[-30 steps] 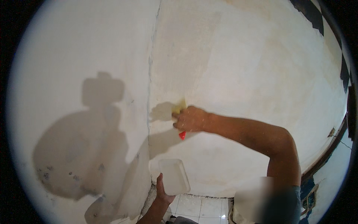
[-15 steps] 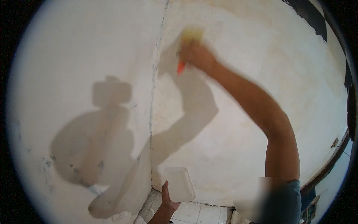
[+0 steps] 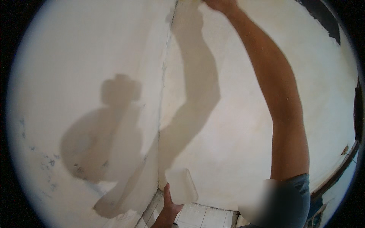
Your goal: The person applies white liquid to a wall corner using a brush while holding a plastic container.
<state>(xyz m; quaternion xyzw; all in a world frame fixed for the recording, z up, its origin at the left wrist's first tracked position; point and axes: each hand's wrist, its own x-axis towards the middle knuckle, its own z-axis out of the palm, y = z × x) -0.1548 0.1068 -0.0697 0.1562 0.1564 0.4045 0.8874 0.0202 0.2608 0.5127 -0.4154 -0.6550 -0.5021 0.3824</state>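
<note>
My right hand [image 3: 221,4] is raised to the top edge of the view, against the wall [image 3: 243,125] right of the corner. Its fingers are closed and partly cut off by the edge, and the paintbrush it holds is almost wholly out of the picture. Low in the middle, my left hand [image 3: 170,207] grips a shallow white rectangular tray [image 3: 181,187] by its left side and bottom, thumb along the edge. The tray is tilted up in front of the wall, its pale surface blending with it.
A rough, cracked corner line [image 3: 162,83] divides the two off-white walls. The left wall [image 3: 76,57] has dark scuffs low down. White floor tiles [image 3: 194,216] lie below. A dark patch [image 3: 323,19] is at upper right. Shadows fall across both walls.
My right hand has moved up along the wall, carrying the yellow-headed, red-handled paintbrush nearly out of view. The left hand and tray have hardly shifted.
</note>
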